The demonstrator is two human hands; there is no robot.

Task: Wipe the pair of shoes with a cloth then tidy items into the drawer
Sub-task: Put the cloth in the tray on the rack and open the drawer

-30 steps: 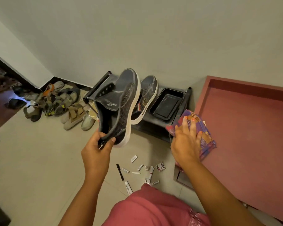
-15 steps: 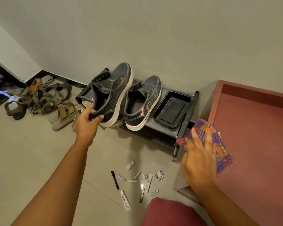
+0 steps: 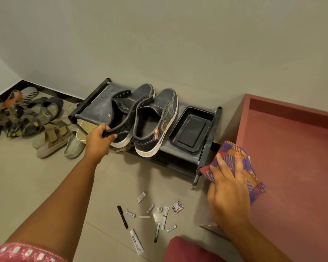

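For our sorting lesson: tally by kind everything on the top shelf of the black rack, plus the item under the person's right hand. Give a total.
Grey sneakers: 2 (left sneaker, right sneaker)
Black tray: 1
Striped cloth: 1
Total: 4

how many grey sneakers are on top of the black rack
2. The left sneaker sits on the rack, its heel gripped by the left hand; the right sneaker stands beside it, next to the black tray.
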